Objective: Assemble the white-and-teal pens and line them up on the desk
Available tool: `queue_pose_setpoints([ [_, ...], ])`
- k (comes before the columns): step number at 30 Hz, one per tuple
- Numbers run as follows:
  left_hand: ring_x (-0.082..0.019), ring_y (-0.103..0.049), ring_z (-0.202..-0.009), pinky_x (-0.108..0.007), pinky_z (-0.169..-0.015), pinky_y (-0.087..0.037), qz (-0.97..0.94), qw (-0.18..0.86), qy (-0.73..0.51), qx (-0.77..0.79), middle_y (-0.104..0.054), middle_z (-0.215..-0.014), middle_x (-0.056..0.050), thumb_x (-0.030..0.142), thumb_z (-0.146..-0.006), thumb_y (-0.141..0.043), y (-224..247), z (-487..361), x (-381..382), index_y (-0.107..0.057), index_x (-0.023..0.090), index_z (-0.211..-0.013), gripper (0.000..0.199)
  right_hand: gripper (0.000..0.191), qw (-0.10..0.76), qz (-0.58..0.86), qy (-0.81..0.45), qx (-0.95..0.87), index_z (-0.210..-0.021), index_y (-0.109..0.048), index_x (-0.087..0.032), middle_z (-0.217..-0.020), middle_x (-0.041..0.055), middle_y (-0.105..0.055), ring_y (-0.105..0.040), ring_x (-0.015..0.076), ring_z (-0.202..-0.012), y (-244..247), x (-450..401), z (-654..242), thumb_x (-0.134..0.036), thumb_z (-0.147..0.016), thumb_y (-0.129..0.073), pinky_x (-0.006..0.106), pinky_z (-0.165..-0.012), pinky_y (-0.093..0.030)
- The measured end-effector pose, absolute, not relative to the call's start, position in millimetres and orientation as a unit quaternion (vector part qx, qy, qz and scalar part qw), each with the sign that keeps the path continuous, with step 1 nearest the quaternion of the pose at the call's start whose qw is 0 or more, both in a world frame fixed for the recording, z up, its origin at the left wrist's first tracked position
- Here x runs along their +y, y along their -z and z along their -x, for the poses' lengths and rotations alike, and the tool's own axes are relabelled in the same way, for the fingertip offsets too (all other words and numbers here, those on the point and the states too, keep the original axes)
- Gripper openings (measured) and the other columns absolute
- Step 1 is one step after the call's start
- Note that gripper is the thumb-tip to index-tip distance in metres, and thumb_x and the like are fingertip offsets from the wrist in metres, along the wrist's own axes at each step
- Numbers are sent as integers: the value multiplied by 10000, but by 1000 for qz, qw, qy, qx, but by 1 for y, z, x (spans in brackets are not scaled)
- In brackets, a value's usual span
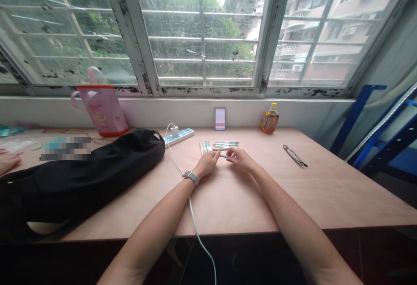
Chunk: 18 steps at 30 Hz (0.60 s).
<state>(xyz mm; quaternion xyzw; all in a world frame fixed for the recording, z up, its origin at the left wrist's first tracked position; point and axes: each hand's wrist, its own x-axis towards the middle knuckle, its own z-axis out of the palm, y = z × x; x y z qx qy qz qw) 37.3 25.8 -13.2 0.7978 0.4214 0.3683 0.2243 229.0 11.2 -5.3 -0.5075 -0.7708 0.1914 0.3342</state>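
Between my left hand (pixel 206 164) and my right hand (pixel 241 160), a slim pen (pixel 223 156) with a pale green band lies level, its ends hidden in my fingers. Both hands pinch it just above the plywood table (pixel 260 202). Close in front of my fingers, a bundle of similar pens (pixel 225 145) lies flat, with several more pens (pixel 205 147) side by side to its left. A smartwatch (pixel 190 177) sits on my left wrist.
A white cable (pixel 190 202) runs from a charger on a power strip (pixel 178 137) past my left wrist. A black bag (pixel 81 172) lies left, beyond it a pink bag (pixel 100 104). A phone (pixel 220 118), juice bottle (pixel 269 119) and metal tweezers (pixel 295 156) lie ahead. Another person's hand (pixel 8 161) is far left.
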Motion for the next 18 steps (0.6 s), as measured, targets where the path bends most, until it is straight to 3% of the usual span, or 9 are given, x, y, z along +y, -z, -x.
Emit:
queue_pose_setpoints([
  [4,-152,-449,-562,-297,-589,-322,-793,232,-363,431,-496,-553,-1,464,-972,-304,12,-37,26,-409,206,-581,480,115,333,501,-191,-776,-912,-679,-172,-894,30,-688,-578,143,-766,2,11,-230,-167,-814,-620,252,-722,-426],
  [9,-154,-458,-577,-300,-605,-340,-791,229,-375,427,-502,-572,-2,481,-969,-289,13,-37,27,-412,207,-596,478,243,276,483,-205,-805,-761,-653,-155,-756,36,-653,-554,144,-718,4,13,-231,-214,-908,-470,243,-668,-389],
  [13,-152,-447,-570,-303,-593,-340,-790,229,-373,430,-487,-562,1,497,-974,-278,14,-36,28,-395,210,-589,494,58,311,512,-183,-779,-844,-601,-177,-830,25,-650,-559,152,-749,11,14,-233,-160,-808,-560,239,-676,-390],
  [18,-149,-445,-565,-297,-579,-342,-792,234,-375,422,-483,-559,7,486,-973,-287,13,-36,27,-392,213,-598,476,107,329,504,-185,-777,-840,-549,-194,-832,11,-636,-575,161,-778,12,14,-234,-115,-772,-529,243,-702,-402],
])
